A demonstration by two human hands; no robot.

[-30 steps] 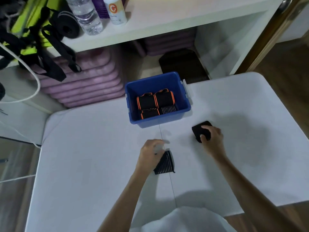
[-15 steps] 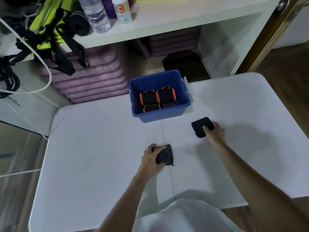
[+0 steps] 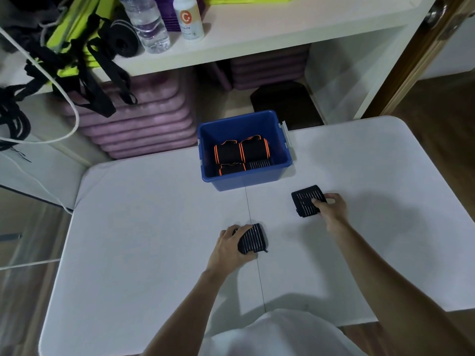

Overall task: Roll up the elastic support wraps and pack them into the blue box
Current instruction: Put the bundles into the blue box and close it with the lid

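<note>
Two rolled wraps lie on the table [image 3: 154, 253], near the blue box [image 3: 245, 179], which already holds four rolls. The left hand [image 3: 231, 249] curls round the near wrap [image 3: 253, 238]; the right hand [image 3: 331, 209] pinches the far wrap [image 3: 305, 200]. Judged light, soft and springy: grip across the roll so it cannot unwind. Nothing blocks the path; the shelf [image 3: 257, 34] with bottles stands behind the box.

Ribbed black elastic cloth is seen in both wraps [image 3: 253, 238] [image 3: 305, 202]; smooth plastic in the blue box [image 3: 246, 179]; a matt surface on the white table [image 3: 154, 227].
</note>
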